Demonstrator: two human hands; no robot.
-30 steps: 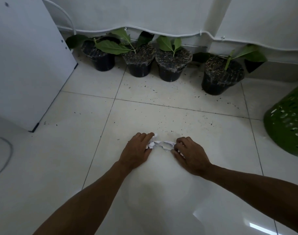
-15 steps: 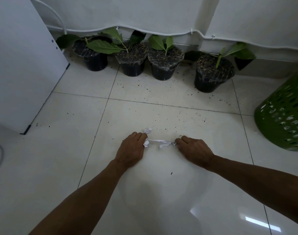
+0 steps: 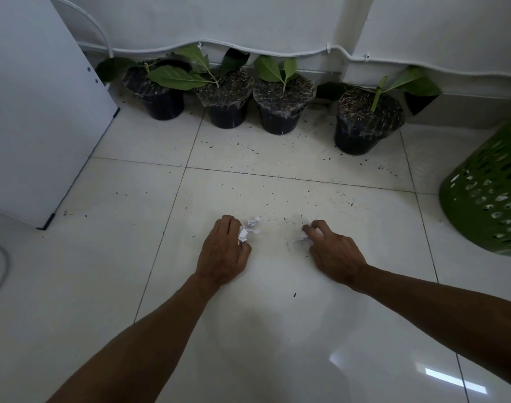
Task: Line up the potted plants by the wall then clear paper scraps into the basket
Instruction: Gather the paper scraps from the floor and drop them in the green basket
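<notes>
Left fingers (image 3: 234, 228) are curled, pinching a crumpled paper scrap (image 3: 242, 234) against the floor (image 3: 277, 330) — a couple more scraps (image 3: 253, 223) lie just beyond. The left hand (image 3: 223, 251) sits low, likely to rake them in. Right fingertips (image 3: 309, 229) bunch around a blurred white bit (image 3: 301, 236); the right hand (image 3: 335, 254) works its own side. The basket (image 3: 487, 199) waits on the right — handy for dropping. Four potted plants (image 3: 283, 103) already line the wall (image 3: 277, 21).

Both bare forearms reach forward toward twelve o'clock, palms turned down. The left hand (image 3: 223, 251) curls its fingers (image 3: 234, 228) closed at eleven o'clock. The right hand (image 3: 335, 251) bends its fingers (image 3: 314, 228) inward at one o'clock.
</notes>
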